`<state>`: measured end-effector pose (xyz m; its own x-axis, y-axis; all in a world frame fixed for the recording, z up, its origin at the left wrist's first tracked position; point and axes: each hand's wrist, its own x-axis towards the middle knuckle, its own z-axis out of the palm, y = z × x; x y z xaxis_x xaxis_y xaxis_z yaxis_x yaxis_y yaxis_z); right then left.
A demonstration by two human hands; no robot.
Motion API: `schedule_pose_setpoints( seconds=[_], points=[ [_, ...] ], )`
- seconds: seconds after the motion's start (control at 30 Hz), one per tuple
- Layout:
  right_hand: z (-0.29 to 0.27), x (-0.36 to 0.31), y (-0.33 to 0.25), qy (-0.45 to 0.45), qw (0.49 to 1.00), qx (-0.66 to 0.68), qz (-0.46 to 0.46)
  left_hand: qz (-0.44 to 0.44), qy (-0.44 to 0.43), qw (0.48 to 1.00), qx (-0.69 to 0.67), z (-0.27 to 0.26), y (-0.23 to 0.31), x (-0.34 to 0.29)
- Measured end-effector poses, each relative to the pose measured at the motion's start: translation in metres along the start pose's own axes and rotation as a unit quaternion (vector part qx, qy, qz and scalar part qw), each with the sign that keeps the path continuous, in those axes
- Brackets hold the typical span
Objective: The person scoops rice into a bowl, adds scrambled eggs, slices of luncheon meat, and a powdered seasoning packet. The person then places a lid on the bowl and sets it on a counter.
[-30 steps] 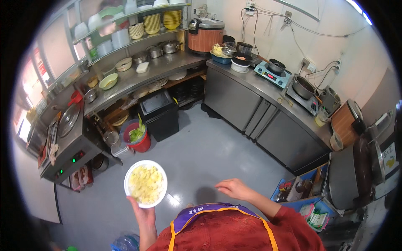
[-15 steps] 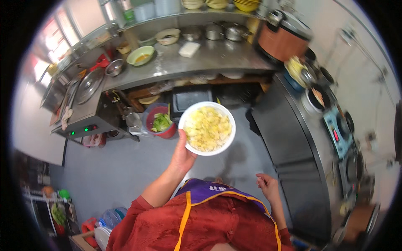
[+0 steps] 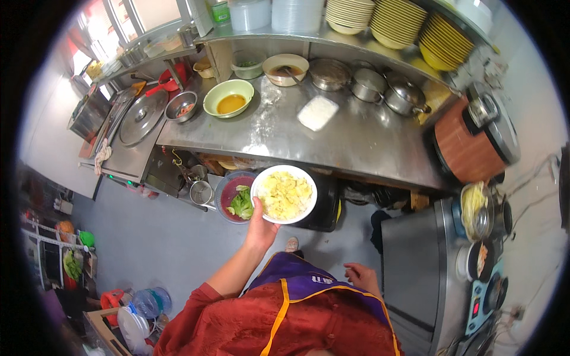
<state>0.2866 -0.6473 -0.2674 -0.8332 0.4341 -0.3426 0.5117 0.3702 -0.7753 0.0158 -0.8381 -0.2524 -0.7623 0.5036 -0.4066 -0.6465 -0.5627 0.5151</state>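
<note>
My left hand (image 3: 261,231) is closed on the near left edge of a white bowl (image 3: 292,220), its thumb along the rim. In the bowl, yellow scrambled egg (image 3: 284,197) lies over what looks like white rice. The bowl is held level in front of me, short of the steel counter (image 3: 368,142). My right hand (image 3: 361,277) hangs low beside my purple apron (image 3: 291,270); it appears to hold nothing, with its fingers loosely bent and apart. On the counter ahead lies a flat white block or packet (image 3: 318,113).
A green bowl of amber liquid (image 3: 208,107), a cream bowl (image 3: 297,62) and lidded pots (image 3: 404,98) stand on the counter. Below is a red basin with leafy greens (image 3: 240,202). Rightward are a large cooker (image 3: 469,142) and a grey cabinet (image 3: 409,255). Stacked yellow bowls (image 3: 398,24) line the shelf.
I have come closer to the counter, and its bowls and pots now appear larger. The bowl stays in my left hand. My right hand has shifted inward toward the apron.
</note>
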Motion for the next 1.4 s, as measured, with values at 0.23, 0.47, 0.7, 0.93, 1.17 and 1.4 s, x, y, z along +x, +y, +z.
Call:
schedule_pose_setpoints(
  seconds=[0.23,0.47,0.7,0.93,1.17,1.4],
  points=[
    [-0.031,0.118,-0.041,-0.054,0.997,0.008,-0.046,0.073,0.048,0.994,-0.068,0.007,0.041,0.142],
    [-0.037,0.222,-0.057,-0.11,0.983,-0.051,-0.139,0.107,0.085,0.989,-0.062,0.037,0.069,0.257],
    [-0.009,0.269,-0.096,-0.173,0.972,-0.029,-0.159,0.093,0.207,0.972,0.066,0.022,0.102,0.262],
    [0.079,0.319,-0.19,-0.33,0.913,0.237,0.016,0.315,0.335,0.888,-0.004,-0.115,0.258,0.265],
    [0.229,0.451,-0.319,-0.214,0.826,0.517,0.07,0.274,0.339,0.896,0.086,-0.187,0.384,0.326],
    [0.237,0.51,-0.345,-0.009,0.84,0.534,0.095,0.2,0.212,0.946,0.144,-0.186,0.419,0.313]
  ],
)
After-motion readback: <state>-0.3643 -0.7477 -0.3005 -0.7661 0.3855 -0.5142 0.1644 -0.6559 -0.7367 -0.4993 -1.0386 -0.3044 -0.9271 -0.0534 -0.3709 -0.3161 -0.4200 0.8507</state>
